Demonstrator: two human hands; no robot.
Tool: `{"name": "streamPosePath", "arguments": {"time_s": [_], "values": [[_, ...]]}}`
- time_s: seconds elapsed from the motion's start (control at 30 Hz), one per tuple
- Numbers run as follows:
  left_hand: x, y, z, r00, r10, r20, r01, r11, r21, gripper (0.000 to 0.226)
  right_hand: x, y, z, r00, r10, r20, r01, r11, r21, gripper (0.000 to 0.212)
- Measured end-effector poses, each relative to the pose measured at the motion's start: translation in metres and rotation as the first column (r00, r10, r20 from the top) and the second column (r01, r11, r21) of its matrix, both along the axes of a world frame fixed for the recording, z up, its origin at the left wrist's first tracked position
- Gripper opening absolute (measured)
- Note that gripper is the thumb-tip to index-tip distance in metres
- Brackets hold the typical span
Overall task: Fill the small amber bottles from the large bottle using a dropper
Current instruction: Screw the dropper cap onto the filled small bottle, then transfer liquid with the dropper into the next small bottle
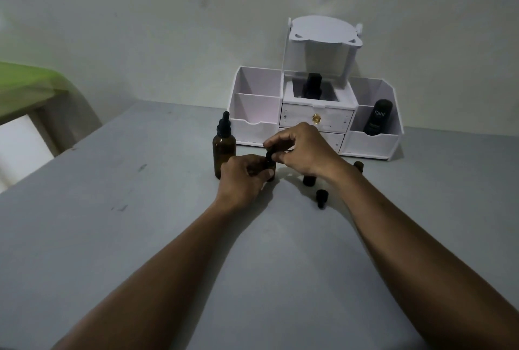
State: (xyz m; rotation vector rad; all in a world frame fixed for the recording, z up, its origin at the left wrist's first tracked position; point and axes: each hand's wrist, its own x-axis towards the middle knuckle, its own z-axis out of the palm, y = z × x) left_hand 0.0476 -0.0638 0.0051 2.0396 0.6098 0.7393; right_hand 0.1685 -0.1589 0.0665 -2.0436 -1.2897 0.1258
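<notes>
The large amber bottle (pixel 223 150) with a black dropper cap stands upright on the grey table (pixel 112 209). Just right of it my left hand (pixel 243 178) grips a small amber bottle (pixel 271 170), mostly hidden by the fingers. My right hand (pixel 302 149) pinches the black cap (pixel 269 155) on top of that small bottle. A second small amber bottle (pixel 309 180) stands under my right wrist, and a third (pixel 358 165) peeks out behind the right forearm. A loose black cap (pixel 320 198) lies on the table.
A white desk organiser (pixel 258 127) with drawers and a flip-up mirror stands at the table's back edge against the wall. It holds a black "Kahf" bottle (pixel 377 118) on the right and a dark bottle (pixel 312 88) in the middle. A green-covered surface (pixel 25 83) lies far left.
</notes>
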Motion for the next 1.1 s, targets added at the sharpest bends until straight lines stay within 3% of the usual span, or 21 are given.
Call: {"name": "streamPosePath", "arguments": {"time_s": [0.2, 0.6, 0.77, 0.83, 0.9, 0.97, 1.1], "values": [[0.000, -0.002, 0.000, 1.000, 0.002, 0.010, -0.002, 0.999, -0.038, 0.032, 0.000, 0.004, -0.009, 0.997, -0.069, -0.033, 0.072, 0.994, 0.080, 0.025], [-0.002, -0.007, 0.000, 0.999, 0.027, 0.028, -0.024, 0.997, -0.077, 0.032, 0.000, 0.006, -0.011, 0.997, -0.075, -0.024, 0.076, 0.995, 0.066, 0.026], [-0.009, -0.007, 0.004, 1.000, 0.024, 0.004, -0.023, 1.000, -0.006, 0.040, -0.002, 0.005, -0.010, 0.998, -0.060, -0.014, 0.060, 0.997, 0.054, 0.027], [-0.015, 0.001, 0.007, 0.999, 0.044, -0.027, -0.042, 0.995, 0.087, 0.042, -0.002, 0.004, -0.008, 0.999, -0.050, -0.005, 0.050, 0.998, 0.038, 0.027], [-0.024, 0.010, 0.011, 0.996, 0.089, 0.028, -0.093, 0.980, 0.175, 0.034, -0.002, 0.003, -0.006, 0.999, -0.043, 0.008, 0.043, 0.999, 0.010, 0.030], [-0.032, 0.017, 0.018, 0.972, 0.149, 0.183, -0.189, 0.957, 0.222, 0.019, -0.003, 0.001, -0.002, 0.998, -0.059, 0.003, 0.059, 0.998, 0.005, 0.035], [-0.044, 0.038, 0.024, 0.848, 0.313, 0.427, -0.413, 0.896, 0.165, 0.008, -0.008, -0.001, 0.014, 0.997, -0.082, -0.001, 0.081, 0.989, 0.127, 0.036]]}}
